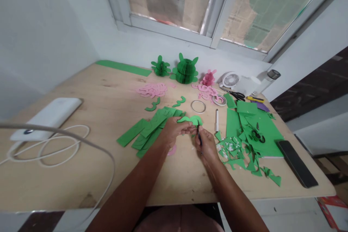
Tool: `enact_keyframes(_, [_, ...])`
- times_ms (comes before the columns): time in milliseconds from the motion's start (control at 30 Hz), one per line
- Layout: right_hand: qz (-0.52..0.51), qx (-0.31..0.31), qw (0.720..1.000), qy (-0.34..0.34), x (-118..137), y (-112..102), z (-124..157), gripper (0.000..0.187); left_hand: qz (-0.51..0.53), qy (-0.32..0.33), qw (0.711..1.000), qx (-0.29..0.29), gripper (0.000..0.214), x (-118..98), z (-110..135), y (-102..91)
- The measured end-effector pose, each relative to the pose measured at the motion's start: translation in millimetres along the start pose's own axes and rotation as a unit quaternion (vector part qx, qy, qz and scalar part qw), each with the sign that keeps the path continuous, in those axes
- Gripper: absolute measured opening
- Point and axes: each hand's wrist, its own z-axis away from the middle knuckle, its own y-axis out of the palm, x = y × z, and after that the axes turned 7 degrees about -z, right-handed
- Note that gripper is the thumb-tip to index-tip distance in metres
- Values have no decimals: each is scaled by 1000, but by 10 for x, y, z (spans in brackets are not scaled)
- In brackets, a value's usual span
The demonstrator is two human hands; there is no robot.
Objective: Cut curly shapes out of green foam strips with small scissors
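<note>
My left hand pinches a curvy green paper piece above the middle of the table. My right hand is closed around a slim dark tool, whose tip meets the paper's near edge; whether it is a knife, a pen or small scissors I cannot tell. Left of my left hand lies a fanned stack of green paper strips. Beyond it rest two wavy green cutouts. Under my left wrist a pink paper piece partly shows.
Green scraps, green sheets, a white pen and a black phone-like slab lie to the right. Pink cutouts, rolls of tape, black-handled scissors, a fan and honeycomb paper figures stand farther back. A cable crosses the left.
</note>
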Motion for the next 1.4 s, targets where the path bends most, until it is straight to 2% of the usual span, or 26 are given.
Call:
enact_keyframes(300, [23,1,1000,2,41,25,23,49,-5,1,1000,2,27,25,-27,-33])
enact_keyframes(700, [-8,-14,1000,11,-4,10,0,50,75,13,997,-30,36,23,-36,-5])
enact_keyframes(800, [-29,-16,999,13,2,10,-6,50,88,12,996,-13,36,44,-9,30])
enact_keyframes(933, [-55,-20,998,13,23,13,-4,49,80,5,996,32,24,105,7,91])
enact_keyframes(1033, [-66,-22,998,10,25,8,-2,49,78,3,996,43,22,148,10,139])
enact_keyframes(1233, [-64,-12,998,7,-18,14,8,50,53,21,998,26,21,170,28,184])
enact_keyframes(1400, [-56,-6,998,20,-48,31,16,50,70,31,997,-22,24,151,39,184])
